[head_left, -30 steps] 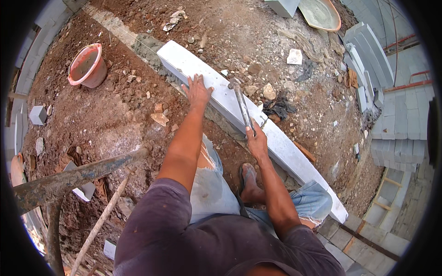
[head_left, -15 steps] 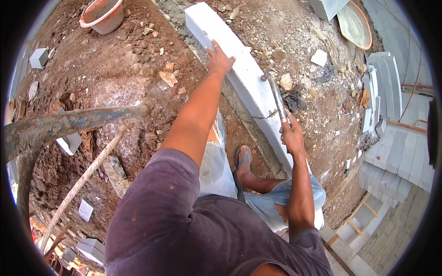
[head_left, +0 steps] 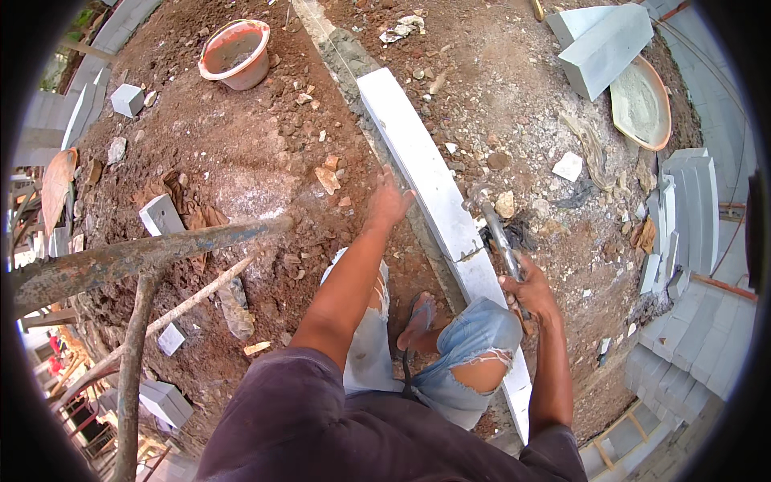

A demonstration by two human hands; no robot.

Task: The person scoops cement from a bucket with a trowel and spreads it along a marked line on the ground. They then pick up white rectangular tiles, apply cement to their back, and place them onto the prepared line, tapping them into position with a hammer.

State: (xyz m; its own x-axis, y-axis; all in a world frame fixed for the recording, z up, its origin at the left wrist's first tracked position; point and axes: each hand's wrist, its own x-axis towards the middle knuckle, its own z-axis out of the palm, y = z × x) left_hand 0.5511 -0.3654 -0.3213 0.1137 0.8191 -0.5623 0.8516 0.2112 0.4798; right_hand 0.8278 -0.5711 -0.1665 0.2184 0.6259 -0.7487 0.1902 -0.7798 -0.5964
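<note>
A row of long white blocks (head_left: 418, 153) lies end to end on a grey mortar strip (head_left: 347, 56) running away from me, with a joint partway along. My left hand (head_left: 389, 201) is at the left side of the far block, fingers stretched out and thumb by the block's edge; whether it presses on the block I cannot tell. In my right hand (head_left: 532, 287) is a claw hammer (head_left: 499, 234), gripped by the handle. Its head is just right of the row, near the joint. My knee partly covers the nearer block.
An orange-rimmed bucket (head_left: 241, 71) stands far left. At the far right, grey blocks (head_left: 606, 48) lean by a basin of grey mix (head_left: 640, 103). More blocks (head_left: 692, 209) are stacked at right. A rusty metal pipe (head_left: 161, 255) crosses the left side, above stony soil.
My left hand has come off the top of the block to its left side. The hammer has moved from over the block to its right. The whole view has shifted.
</note>
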